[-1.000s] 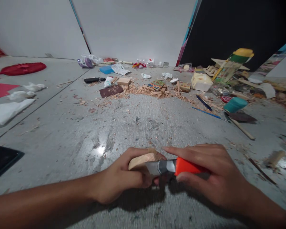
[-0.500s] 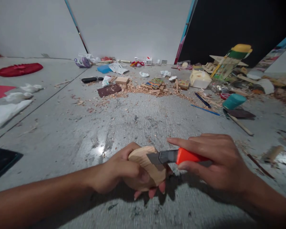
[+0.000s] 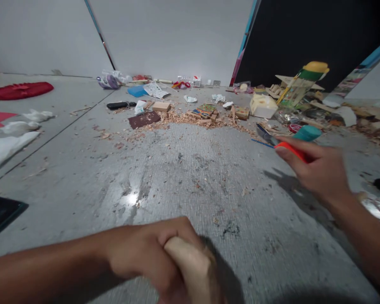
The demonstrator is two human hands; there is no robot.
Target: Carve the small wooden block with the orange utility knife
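Close to the bottom edge, my left hand grips a pale piece of carved wood, which is tipped so its narrow side faces up; its lower part runs out of the picture. Farther off at the right, my right hand is closed around the orange handle of a knife. The dark blade points away to the upper left, over the floor near a thin blue stick. A teal cylinder lies just beyond the right hand.
Wood shavings form a band across the grey floor. A brown sandpaper sheet and a wood block lie there. At the right stand a white tub and a yellow-topped container. A black phone rests at left.
The knife has come away from the wood; my right hand has carried it forward and to the right. My left hand has drawn the wood nearer and turned it on edge.
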